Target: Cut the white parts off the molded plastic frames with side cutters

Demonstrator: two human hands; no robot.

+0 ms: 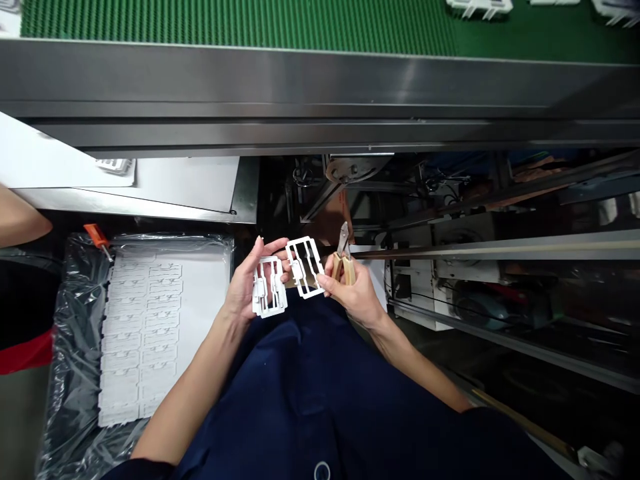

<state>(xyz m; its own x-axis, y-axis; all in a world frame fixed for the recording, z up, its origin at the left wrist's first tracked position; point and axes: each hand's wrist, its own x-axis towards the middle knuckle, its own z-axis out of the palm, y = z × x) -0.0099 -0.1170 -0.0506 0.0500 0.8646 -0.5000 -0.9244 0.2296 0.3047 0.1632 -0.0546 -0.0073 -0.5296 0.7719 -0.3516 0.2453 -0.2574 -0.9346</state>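
My left hand (pixel 245 283) holds a white plastic frame (pixel 270 288) with slotted openings, its fingers behind the part. A second white frame (pixel 305 268), slightly tilted, is pinched between the thumb and fingers of my right hand (pixel 356 291). The same right hand also has cutting pliers (pixel 343 257) tucked in it, with tan handles and jaws pointing up. Both frames are side by side in front of my dark blue clothing, close to one another.
At the left, a box lined with black plastic (pixel 75 320) holds rows of white parts (pixel 140 333); an orange-handled tool (pixel 97 235) lies on its rim. A green conveyor (pixel 240 23) with a metal edge runs across ahead. Another person's arm (pixel 20 217) shows far left.
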